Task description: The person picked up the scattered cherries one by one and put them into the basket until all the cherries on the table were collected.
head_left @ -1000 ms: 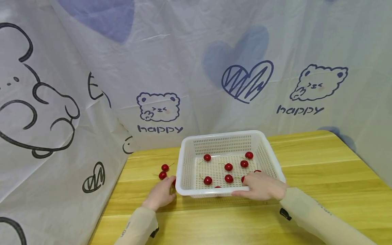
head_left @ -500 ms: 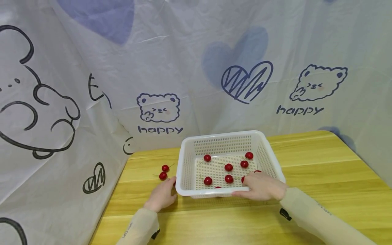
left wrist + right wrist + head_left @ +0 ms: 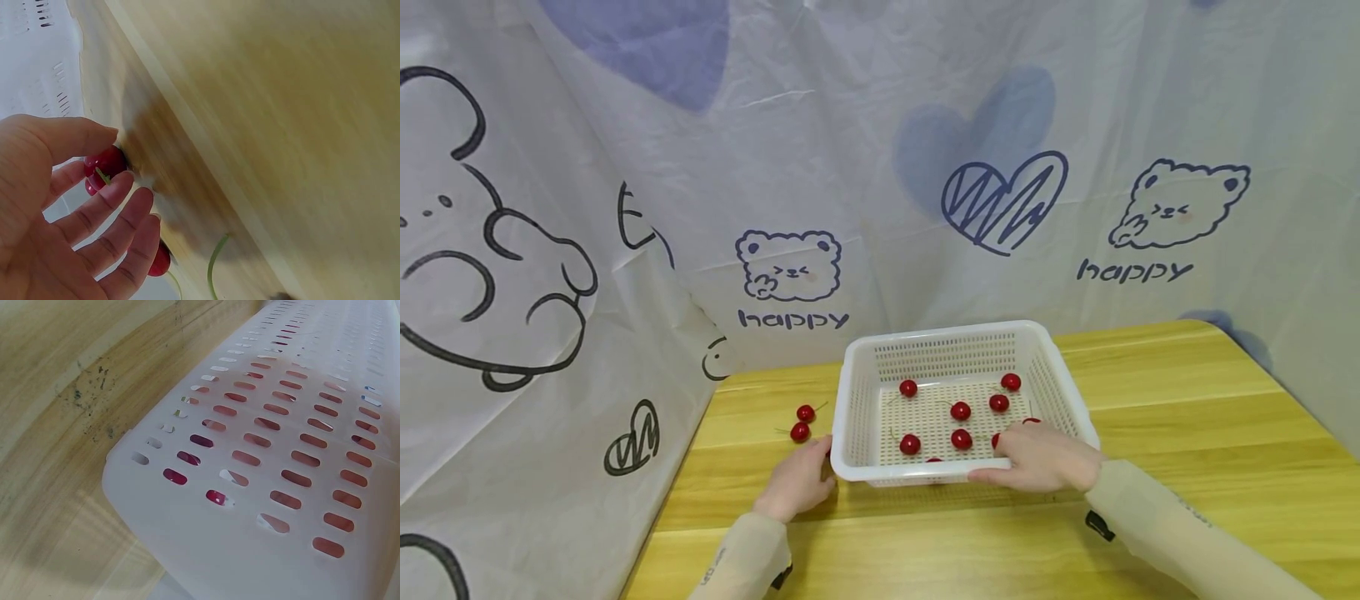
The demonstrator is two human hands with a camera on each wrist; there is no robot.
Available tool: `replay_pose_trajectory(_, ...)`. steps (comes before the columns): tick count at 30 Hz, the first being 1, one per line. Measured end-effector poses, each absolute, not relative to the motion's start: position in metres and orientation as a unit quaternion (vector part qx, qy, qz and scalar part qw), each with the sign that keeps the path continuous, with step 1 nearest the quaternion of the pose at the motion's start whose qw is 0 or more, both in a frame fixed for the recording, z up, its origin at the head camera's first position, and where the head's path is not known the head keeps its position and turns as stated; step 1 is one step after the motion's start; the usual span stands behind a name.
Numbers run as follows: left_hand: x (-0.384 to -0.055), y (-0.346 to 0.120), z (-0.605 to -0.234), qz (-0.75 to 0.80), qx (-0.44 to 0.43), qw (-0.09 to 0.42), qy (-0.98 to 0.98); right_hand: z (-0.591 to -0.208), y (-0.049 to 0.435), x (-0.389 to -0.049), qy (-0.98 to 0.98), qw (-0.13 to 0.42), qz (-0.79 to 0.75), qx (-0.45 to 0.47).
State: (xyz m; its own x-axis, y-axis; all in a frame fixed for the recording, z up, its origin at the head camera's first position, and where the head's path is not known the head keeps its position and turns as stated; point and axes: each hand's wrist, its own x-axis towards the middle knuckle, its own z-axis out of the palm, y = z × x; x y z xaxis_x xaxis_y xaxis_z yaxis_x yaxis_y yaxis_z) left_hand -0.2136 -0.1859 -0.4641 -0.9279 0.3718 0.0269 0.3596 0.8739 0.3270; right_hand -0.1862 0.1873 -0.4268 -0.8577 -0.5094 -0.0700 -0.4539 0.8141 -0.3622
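A white perforated plastic basket [image 3: 917, 477] stands on the wooden table with several red cherries [image 3: 961, 439] inside. My right hand [image 3: 1037, 457] grips its front rim near the right corner, fingers inside and thumb outside. Skin shows through the slots of the basket wall [image 3: 206, 550] in the right wrist view. My left hand [image 3: 797, 482] is low beside the basket's left front corner. In the left wrist view its thumb and index finger are around a red cherry [image 3: 107, 161] with a short green stem; the other fingers are loosely curved. Another cherry [image 3: 160, 259] shows behind those fingers.
Two stemmed cherries [image 3: 800, 432] lie on the table left of the basket, just beyond my left hand. A printed cloth [image 3: 880, 208] hangs behind the table and along its left side. The wooden tabletop [image 3: 1195, 417] extends to the right.
My left hand has shifted slightly, its fingers drawing in close at the basket's left corner. The right hand and the basket stay where they were.
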Motion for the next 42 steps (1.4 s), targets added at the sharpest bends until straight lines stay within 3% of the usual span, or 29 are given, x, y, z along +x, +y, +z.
replay_pose_trajectory(17,-0.215,-0.173,-0.464,0.156,0.209,-0.019,0.965,-0.427,0.187,-0.186,0.948,0.082,-0.17,-0.255)
replay_pose_trajectory(42,-0.217,-0.173,-0.467,0.15,0.203,-0.01,0.968,-0.427,0.187,-0.186,0.949,0.086,-0.173,-0.251)
